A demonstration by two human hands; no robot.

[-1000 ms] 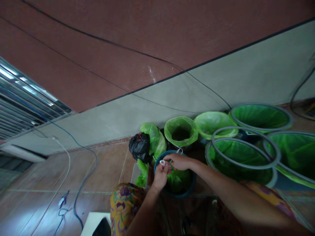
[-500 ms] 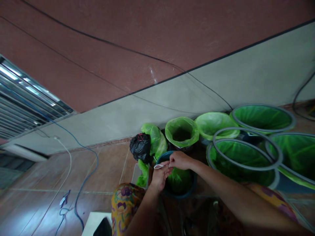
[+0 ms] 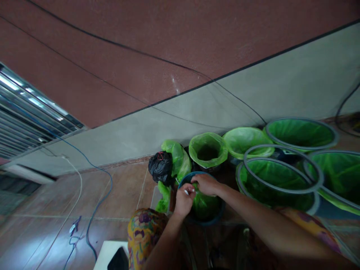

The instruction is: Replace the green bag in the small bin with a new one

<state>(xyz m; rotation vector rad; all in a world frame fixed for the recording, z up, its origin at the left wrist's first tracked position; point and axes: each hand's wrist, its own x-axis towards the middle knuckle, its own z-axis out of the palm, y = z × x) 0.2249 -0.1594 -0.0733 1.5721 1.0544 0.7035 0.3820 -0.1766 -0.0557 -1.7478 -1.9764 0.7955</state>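
Observation:
A blue bucket (image 3: 189,177) stands between my knees, with a gathered green plastic bag (image 3: 206,206) inside it. My left hand (image 3: 184,202) is closed at the bucket's left rim. Small white bits of a string (image 3: 186,192) show between its fingers. Over the bucket, my right hand (image 3: 207,183) bends down with its fingers pinched at the top of the bag, close to the left fingertips. What lies between the right fingers is hidden.
Along the wall stand a green-lined bin (image 3: 208,163), a green-lined basin (image 3: 247,153) and several larger lined bins to the right. A loose grey ring (image 3: 319,174) lies across them. A black bag (image 3: 160,168) and a green bag (image 3: 178,161) sit left. A blue cable (image 3: 98,202) crosses the floor.
The white loop over my left fingers has shrunk to small bits as that hand closed. My right hand has shifted slightly down toward the bag.

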